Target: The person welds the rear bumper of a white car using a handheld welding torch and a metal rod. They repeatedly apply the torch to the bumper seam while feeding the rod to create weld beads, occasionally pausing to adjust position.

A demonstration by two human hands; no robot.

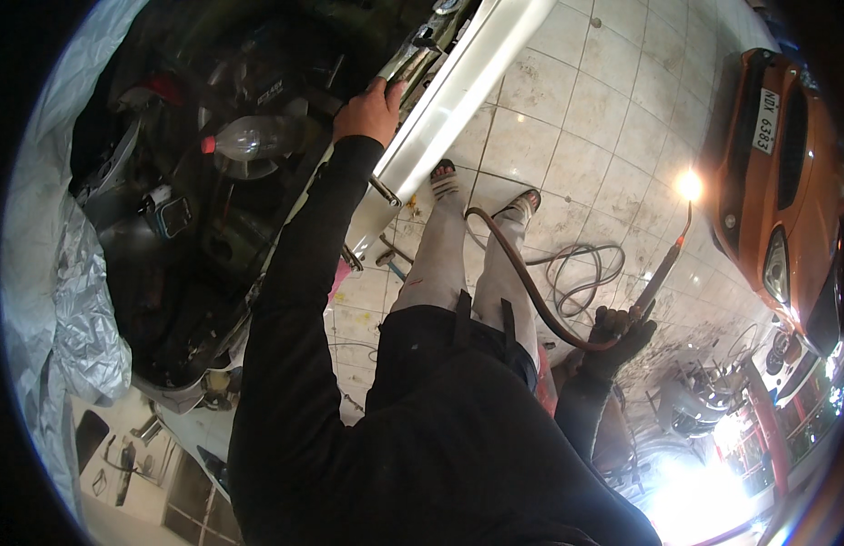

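My left hand [372, 114] is bare and curls over the inner edge of a white car fender [445, 96], beside the open engine bay [222, 218]. Out to the right, my right hand [616, 338], in a dark glove, is closed round the handle of a gas torch [660, 275]. The torch's thin bent neck points away from me, and its tip burns with a bright yellow-white light. A brown hose [518, 255] loops from near that hand toward my legs. Inside the bay lies a clear plastic bottle [258, 136] with a red cap.
An orange car [795, 191] stands at the right, near the lit torch. Coiled hose [586, 273] and a hammer [392, 262] lie on the dirty tiled floor [540, 82]. Silver sheeting [81, 309] hangs at the left. Glaring light [700, 500] fills the lower right.
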